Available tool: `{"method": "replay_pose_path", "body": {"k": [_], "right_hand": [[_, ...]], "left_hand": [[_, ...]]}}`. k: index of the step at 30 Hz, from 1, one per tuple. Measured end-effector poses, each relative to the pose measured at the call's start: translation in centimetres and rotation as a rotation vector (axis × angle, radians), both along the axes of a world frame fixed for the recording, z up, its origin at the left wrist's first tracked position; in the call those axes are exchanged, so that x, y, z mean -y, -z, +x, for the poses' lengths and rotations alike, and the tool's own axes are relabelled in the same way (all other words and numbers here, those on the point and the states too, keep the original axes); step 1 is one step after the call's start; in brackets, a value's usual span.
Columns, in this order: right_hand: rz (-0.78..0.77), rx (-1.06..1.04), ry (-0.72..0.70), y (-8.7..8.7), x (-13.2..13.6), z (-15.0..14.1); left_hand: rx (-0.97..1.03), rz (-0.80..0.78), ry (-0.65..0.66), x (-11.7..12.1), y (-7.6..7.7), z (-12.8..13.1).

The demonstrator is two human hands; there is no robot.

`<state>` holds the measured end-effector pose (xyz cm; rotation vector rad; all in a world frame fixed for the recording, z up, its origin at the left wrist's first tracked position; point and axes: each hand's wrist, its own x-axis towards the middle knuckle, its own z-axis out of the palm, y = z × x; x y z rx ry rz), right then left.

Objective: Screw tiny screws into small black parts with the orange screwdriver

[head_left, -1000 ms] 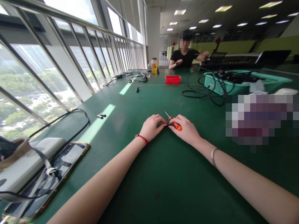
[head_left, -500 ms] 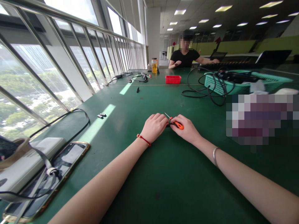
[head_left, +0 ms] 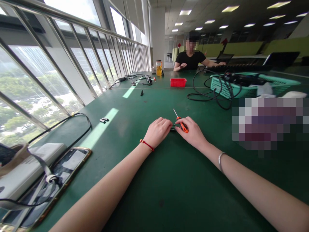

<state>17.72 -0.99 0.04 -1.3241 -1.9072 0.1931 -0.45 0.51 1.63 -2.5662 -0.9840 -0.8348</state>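
Observation:
Near the middle of the green table (head_left: pixel 145 170), my right hand (head_left: pixel 192 131) is closed around a screwdriver (head_left: pixel 183 127) with an orange and black handle. Its thin metal shaft points up and to the left, away from me. Just left of it, my left hand (head_left: pixel 158 129) has its fingers pinched on a small black part (head_left: pixel 173 129), mostly hidden by the fingertips. The part lies between the two hands, and the right fingertips are close to its other end. What exactly it is, I cannot make out.
Small black pieces (head_left: pixel 104 120) lie to the left, another (head_left: pixel 142 93) farther back. A red box (head_left: pixel 178 82) and a teal basket (head_left: pixel 222 87) with cables stand beyond. A phone (head_left: pixel 70 167) and white power bank (head_left: pixel 45 164) sit front left. Another person (head_left: pixel 190 59) sits opposite.
The screwdriver has swung more upright in my right hand, its tip now farther from me. My left fingers have shifted slightly on the black part. The person opposite has lowered an arm to the table.

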Motion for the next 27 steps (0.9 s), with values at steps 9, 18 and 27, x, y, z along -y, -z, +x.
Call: {"method": "replay_pose_path", "body": {"k": [9, 18, 27], "right_hand": [[0.007, -0.113, -0.134, -0.11, 0.05, -0.21], [0.109, -0.135, -0.181, -0.29, 0.09, 0.19], [0.13, -0.093, -0.206, -0.34, 0.06, 0.46]], "left_hand": [[0.021, 0.007, 0.072, 0.27, -0.21, 0.1], [0.261, -0.119, 0.072, -0.3, 0.33, -0.36], [0.391, -0.25, 0.12, 0.0, 0.19, 0.02]]}}
